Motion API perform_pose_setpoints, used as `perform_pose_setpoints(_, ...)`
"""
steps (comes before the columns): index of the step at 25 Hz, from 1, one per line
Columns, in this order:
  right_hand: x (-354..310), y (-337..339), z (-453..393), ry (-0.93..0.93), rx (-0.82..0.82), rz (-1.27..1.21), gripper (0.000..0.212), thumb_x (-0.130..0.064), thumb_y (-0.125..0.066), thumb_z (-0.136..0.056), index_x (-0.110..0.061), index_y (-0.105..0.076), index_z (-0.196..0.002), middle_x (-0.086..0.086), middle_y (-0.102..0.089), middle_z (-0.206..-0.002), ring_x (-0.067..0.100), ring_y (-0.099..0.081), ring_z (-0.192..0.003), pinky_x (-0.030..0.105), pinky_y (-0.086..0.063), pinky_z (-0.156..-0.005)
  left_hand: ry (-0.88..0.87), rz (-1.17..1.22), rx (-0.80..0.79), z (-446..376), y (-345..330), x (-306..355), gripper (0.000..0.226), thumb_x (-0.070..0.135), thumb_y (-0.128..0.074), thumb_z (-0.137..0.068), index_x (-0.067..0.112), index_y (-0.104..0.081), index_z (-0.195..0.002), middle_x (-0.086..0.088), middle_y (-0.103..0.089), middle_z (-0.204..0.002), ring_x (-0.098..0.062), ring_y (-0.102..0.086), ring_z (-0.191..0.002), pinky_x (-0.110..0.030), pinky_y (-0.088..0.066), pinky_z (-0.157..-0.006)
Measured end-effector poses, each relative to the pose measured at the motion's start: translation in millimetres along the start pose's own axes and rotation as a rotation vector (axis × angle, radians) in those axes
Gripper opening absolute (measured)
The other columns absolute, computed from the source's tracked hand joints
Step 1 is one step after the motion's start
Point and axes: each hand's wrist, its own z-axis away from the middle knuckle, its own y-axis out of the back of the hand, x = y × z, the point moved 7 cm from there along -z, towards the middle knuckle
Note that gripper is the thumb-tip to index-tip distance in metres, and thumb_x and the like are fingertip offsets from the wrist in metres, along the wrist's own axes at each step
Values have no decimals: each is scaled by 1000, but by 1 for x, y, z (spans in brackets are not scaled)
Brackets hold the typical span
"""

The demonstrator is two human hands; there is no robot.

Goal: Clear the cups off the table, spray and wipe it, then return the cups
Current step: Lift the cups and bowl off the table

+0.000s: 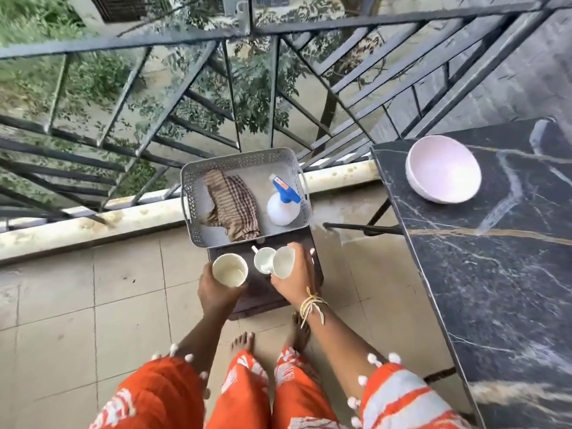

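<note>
Head view, looking down on a tiled balcony beside a dark metal railing [192, 125]. Left hand [216, 289]: fingers curled around a cream cup [230, 270], held upright with its mouth facing the camera, over the near left corner of a low dark stool [266, 292]. Right hand [295, 274]: fingers wrapped around a white cup [283, 261], tilted toward the left, its rim touching or just beside a second white cup [264, 260] that sits on the stool; whether the hand also grips this second cup cannot be told. A bundle of yellow bracelets [311, 305] circles the right wrist. Behind the cups, on the far part of the stool, stands a grey perforated basket [192, 196] holding a brown checked cloth [233, 209] on its left side and a white spray bottle [283, 207] with a blue trigger head on its right side. At right stands the black marble-patterned table [495, 274], bearing a pale pink bowl [444, 171] near its far edge, well apart from the cups. Orange-and-white sleeves and trousers, and bare feet, fill the lower frame.
</note>
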Motion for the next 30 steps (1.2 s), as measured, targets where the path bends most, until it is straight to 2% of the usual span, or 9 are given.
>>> perform_pose_setpoints(4,-1,-13,-4,-12,35,-41,63,-22,-77,-55,-13,-53,-112,0,-56,-108,21,-55,-99,26,-45,-82,64,28,0,-23,-15,-11,77,27,-89,-50,18,-50,-115,-9,-64,-108,-32,-59,-103,-39,-47,-87)
perform_pose_setpoints(8,-4,-18,1,8,45,-40,66,-23,-78,-58,-11,-52,-118,1,-56,-112,20,-54,-102,22,-41,-83,32,13,-16,-36,-19,-18,77,22,-90,-50,17,-50,-116,-9,-63,-109,-31,-58,-102,-34,-44,-84)
perform_pose_setpoints(11,-3,-19,3,19,56,-39,67,-25,-79,-61,-10,-52,-120,3,-56,-114,20,-53,-104,26,-44,-85,14,6,-43,-39,-20,-23,79,22,-90,-51,19,-48,-117,-7,-63,-108,-31,-58,-102,-32,-42,-81)
perform_pose_setpoints(15,-1,-22,7,-7,37,-18,66,-24,-79,-60,-11,-52,-118,3,-54,-111,24,-53,-101,32,-47,-84,67,-22,-170,-35,-20,-23,104,7,-86,-52,23,-33,-140,-17,-53,-120,-37,-52,-112,-38,-43,-90)
perform_pose_setpoints(18,-6,-16,11,-14,48,-20,63,-22,-79,-59,-11,-53,-116,5,-56,-108,26,-55,-99,30,-46,-84,93,-195,-241,-22,-13,-10,114,15,-84,-54,40,-19,-144,-14,-41,-118,-36,-52,-107,-43,-47,-91)
perform_pose_setpoints(21,-11,-3,14,-66,77,-13,63,-24,-80,-59,-16,-55,-116,2,-59,-109,23,-56,-101,21,-40,-80,-61,-509,-233,-5,-2,18,104,20,-77,-63,41,-16,-144,-11,-36,-125,-32,-46,-117,-44,-47,-88)
perform_pose_setpoints(25,-18,30,20,-116,127,-52,64,-33,-78,-58,-28,-52,-116,-3,-57,-112,22,-57,-104,34,-51,-83,-441,-746,-263,20,-2,71,84,6,-61,-75,34,-21,-144,-12,-40,-127,-32,-50,-114,-43,-47,-89)
perform_pose_setpoints(27,-19,52,20,-122,170,-89,63,-30,-79,-59,-24,-54,-117,-1,-58,-114,23,-57,-105,32,-48,-84,-578,-750,-335,28,-11,98,67,7,-57,-79,24,-33,-139,-13,-45,-126,-34,-53,-111,-43,-46,-86)
perform_pose_setpoints(30,-14,99,14,-107,292,-120,61,-31,-81,-59,-21,-58,-115,1,-60,-110,25,-58,-103,30,-47,-82,-632,-666,-480,40,-29,141,54,12,-57,-81,15,-42,-133,-13,-51,-124,-34,-53,-115,-42,-45,-90)
